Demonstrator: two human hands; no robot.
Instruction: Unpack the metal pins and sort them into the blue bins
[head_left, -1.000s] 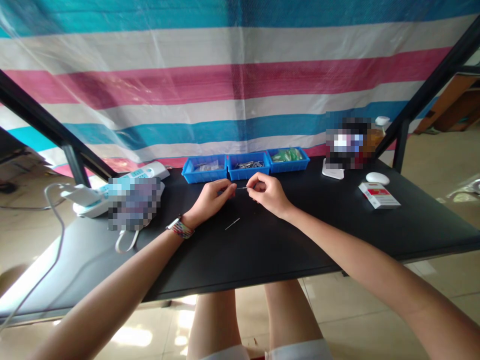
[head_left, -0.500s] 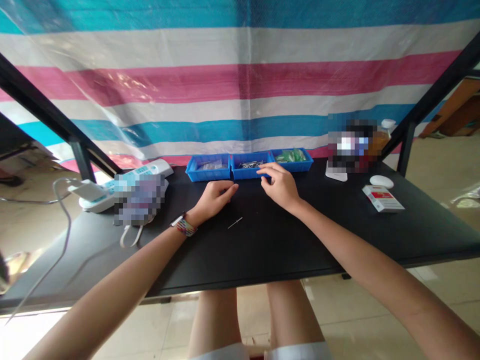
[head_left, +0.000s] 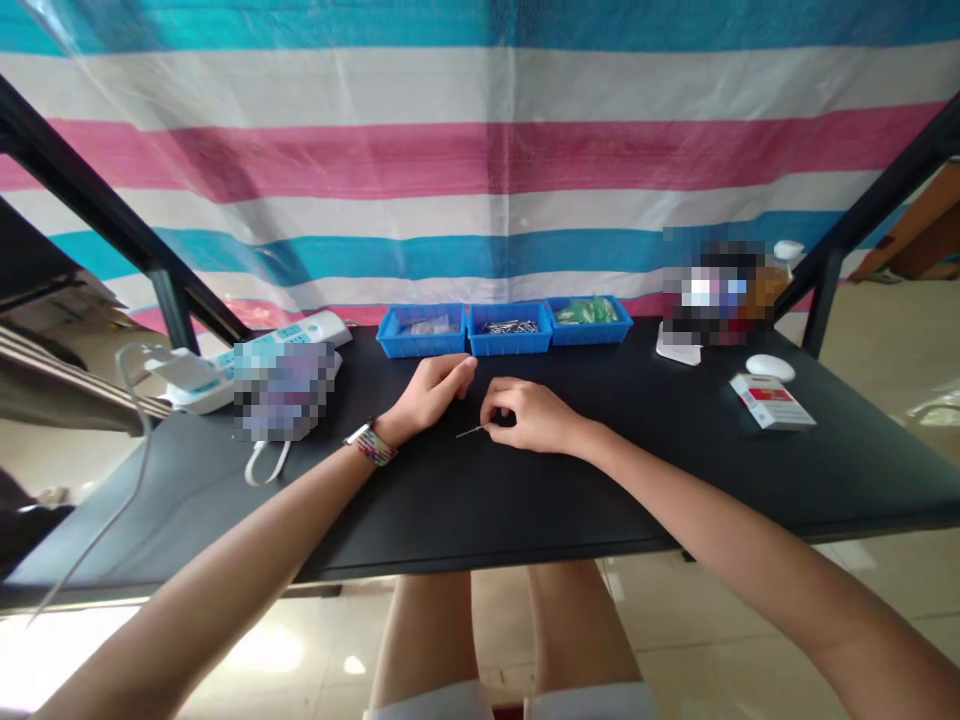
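Between the thumb and index finger of my right hand [head_left: 532, 415] is the end of a thin metal rivet [head_left: 469, 432], pinched at the black table [head_left: 450, 510]. My left hand [head_left: 431, 395] rests curled on the table just left of it, thumb along the folded fingers. Its palm is hidden, so I cannot see whether anything is inside. Beyond my hands, three blue bins stand in a row. The middle bin [head_left: 510, 345] holds several similar metal pieces, the left bin [head_left: 420, 345] clear plastic bags, and the right bin [head_left: 592, 331] green packets.
A white power strip [head_left: 326, 328] with a plugged-in charger [head_left: 184, 370] and cable lies at the left, beside a blurred object [head_left: 289, 390]. On the right are a small box [head_left: 772, 402], a white oval item [head_left: 770, 368] and a capped bottle [head_left: 787, 258]. Striped sheeting [head_left: 420, 160] hangs behind.
My right hand has come away from the middle bin, down towards me, and has taken hold of the rivet lying on the table. My left hand has stayed nearly in place.
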